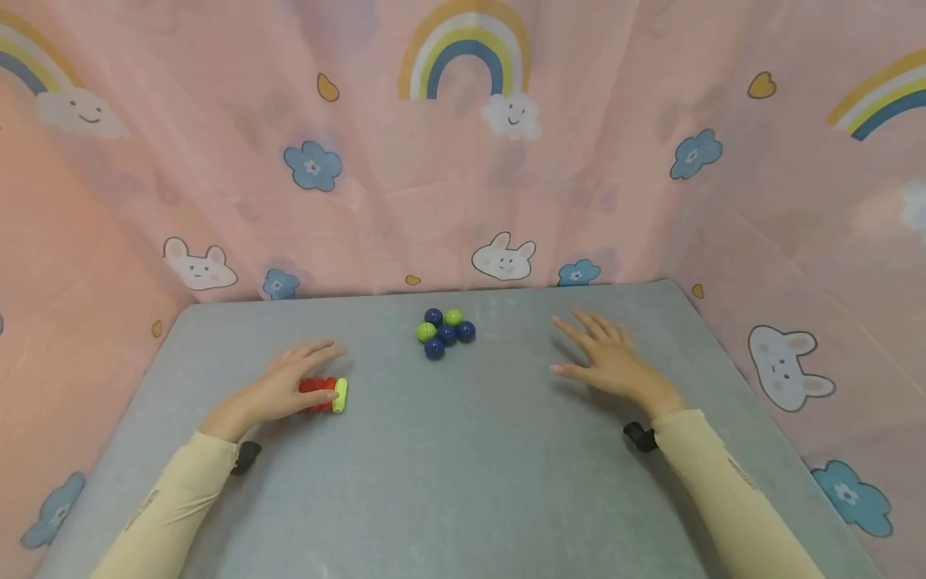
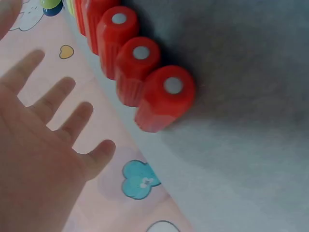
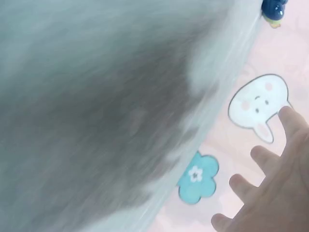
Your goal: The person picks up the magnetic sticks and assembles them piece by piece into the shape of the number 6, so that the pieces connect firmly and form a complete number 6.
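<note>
My left hand hovers at the row of short red cylinders, fingers spread, thumb passing in front of them. At the row's right end lies a yellow-green cylinder. Seen from the left wrist, the red cylinders lie side by side, each with a grey dot on its end, and the left hand is beside them with nothing in its grasp. On the right, my right hand is over the grey table with spread fingers. The right wrist view shows that hand holding nothing.
Several dark blue balls and two yellow-green balls sit clustered near the back middle of the grey table. A pink patterned curtain stands behind the table and along both sides.
</note>
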{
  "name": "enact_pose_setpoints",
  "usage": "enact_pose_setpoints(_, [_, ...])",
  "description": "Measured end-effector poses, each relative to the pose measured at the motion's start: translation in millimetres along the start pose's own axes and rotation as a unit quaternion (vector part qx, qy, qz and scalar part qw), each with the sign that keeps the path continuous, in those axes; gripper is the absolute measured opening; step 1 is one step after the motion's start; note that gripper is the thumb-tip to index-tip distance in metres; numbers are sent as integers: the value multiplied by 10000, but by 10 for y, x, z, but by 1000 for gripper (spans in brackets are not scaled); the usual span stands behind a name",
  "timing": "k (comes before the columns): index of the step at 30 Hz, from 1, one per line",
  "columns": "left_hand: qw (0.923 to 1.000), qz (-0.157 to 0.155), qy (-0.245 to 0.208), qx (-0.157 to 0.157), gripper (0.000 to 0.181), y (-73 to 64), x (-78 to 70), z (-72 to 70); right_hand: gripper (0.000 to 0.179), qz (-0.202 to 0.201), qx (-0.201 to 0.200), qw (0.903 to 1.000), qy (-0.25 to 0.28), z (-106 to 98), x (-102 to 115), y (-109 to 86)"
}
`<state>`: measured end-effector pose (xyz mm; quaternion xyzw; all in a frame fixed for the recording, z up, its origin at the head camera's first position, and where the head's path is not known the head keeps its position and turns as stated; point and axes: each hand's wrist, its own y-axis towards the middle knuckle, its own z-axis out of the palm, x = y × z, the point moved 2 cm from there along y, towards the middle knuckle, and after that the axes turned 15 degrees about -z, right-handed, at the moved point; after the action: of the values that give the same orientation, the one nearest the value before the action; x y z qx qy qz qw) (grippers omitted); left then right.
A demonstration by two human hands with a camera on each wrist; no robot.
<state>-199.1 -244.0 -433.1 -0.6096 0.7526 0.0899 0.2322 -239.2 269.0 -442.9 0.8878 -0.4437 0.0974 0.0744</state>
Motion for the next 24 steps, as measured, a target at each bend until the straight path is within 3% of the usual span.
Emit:
enact_pose_setpoints(9, [9992,14,-383,131,40,-20,20,54,82,-197,-99,9924,1209,18,28,387])
enact_pose_setpoints(17, [9980,-120,-521,337,29,12,20,95,69,22,-242,9614,2740,90,79,784])
enact_pose_setpoints(24, [9967,-104,-612,527,32,57,13,177,48,327,-479,9448,3224,209,187,1107])
